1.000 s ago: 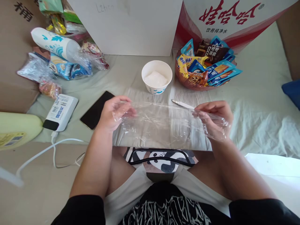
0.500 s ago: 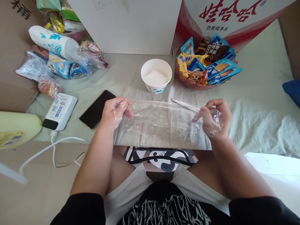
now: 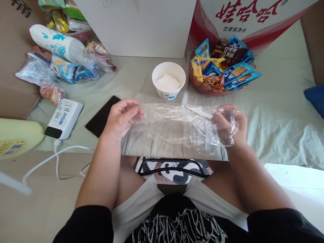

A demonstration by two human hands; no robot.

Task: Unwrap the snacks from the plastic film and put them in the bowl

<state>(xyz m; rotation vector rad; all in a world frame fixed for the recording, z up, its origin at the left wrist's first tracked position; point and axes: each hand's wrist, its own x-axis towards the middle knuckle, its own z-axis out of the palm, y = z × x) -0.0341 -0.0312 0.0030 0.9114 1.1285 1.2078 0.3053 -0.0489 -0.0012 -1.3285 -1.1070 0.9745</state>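
Observation:
A sheet of clear plastic film (image 3: 167, 125) is stretched loosely between my two hands, above the front of the cloth-covered surface. My left hand (image 3: 124, 118) pinches its left end between thumb and fingers. At the other end, my right hand (image 3: 229, 125) grips the film, which bunches and wraps partly over the fingers. Through the film shows a slim white object (image 3: 199, 112) with a metal tip in the earlier view; its kind is unclear. Just beyond the film stands a white paper bowl (image 3: 168, 92) with a blue pattern, holding a white substance (image 3: 167, 82).
A brown basket (image 3: 202, 88) of wrapped snacks stands back right, before a red-and-white carton (image 3: 240, 17). On the left lie a phone (image 3: 98, 118), a white device (image 3: 64, 118) with a cable, a pale yellow bottle (image 3: 20, 138) and bagged paper bowls (image 3: 55, 42).
My right hand has shifted slightly left and up, and the film's right end has unfolded more over its fingers. My left hand has risen a little. The camera view has shifted slightly.

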